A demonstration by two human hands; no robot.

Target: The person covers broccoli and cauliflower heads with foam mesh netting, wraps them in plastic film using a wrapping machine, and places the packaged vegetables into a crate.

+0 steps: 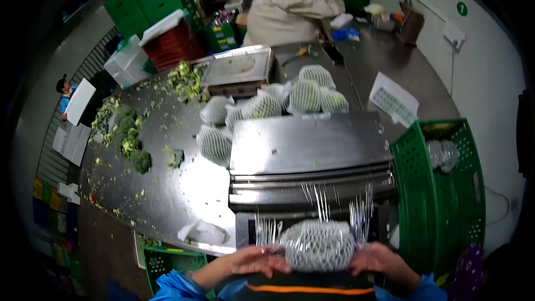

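Observation:
A rounded vegetable in a white foam net (317, 245), covered in shiny clear film, is held between my two hands in front of the wrapping machine (312, 181). My left hand (259, 261) has its fingers curled at the left end of the bundle, on the film. At the opposite end, my right hand (382, 261) pinches the film with bent fingers. Bright streaks of stretched film rise behind the bundle. What is inside the net cannot be made out.
Several foam-netted heads (264, 105) sit behind the machine. Broccoli heads (128, 139) and scraps lie on the steel table (167, 189) at left. A green crate (440, 189) stands at right, near a label sheet (393, 98). A scale (237, 69) stands farther back; a person (66, 97) is at far left.

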